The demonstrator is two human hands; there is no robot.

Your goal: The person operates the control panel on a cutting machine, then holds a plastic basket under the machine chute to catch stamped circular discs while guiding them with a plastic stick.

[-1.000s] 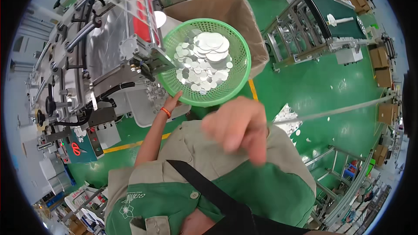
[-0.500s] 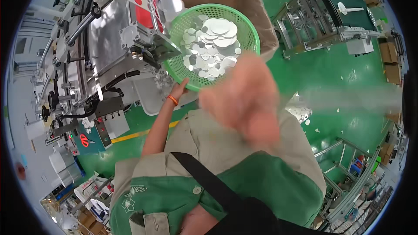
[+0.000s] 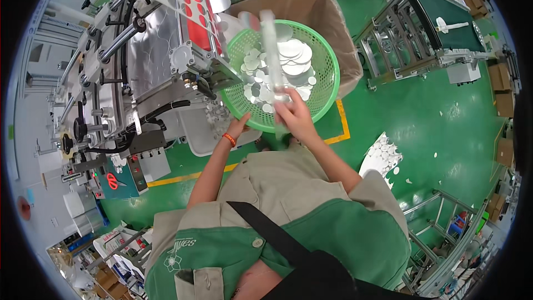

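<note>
A green plastic basket (image 3: pixel 331 91) full of white and silvery discs (image 3: pixel 294 58) is in front of me. My left hand (image 3: pixel 239 126) is closed on its near left rim, thumb over the edge. Over the basket's near side, my right hand (image 3: pixel 294 115) is closed around a long pale strip (image 3: pixel 271 50), smeared by motion, so its exact kind cannot be made out. The strip stretches from my fingers across the discs toward the far rim. Larger discs form a heap at the centre right of the basket, with smaller ones scattered around it.
Left of the basket stands a machine (image 3: pixel 189 64) with rollers and a red band. Behind the basket is a large lined carton (image 3: pixel 347 50). A conveyor (image 3: pixel 438 16) is at far right. Punched white sheet scrap (image 3: pixel 382 156) lies on the green floor.
My right hand has swung away from close to the camera to the basket, bringing the pale strip from the right to over the discs. My left hand stays on the rim.
</note>
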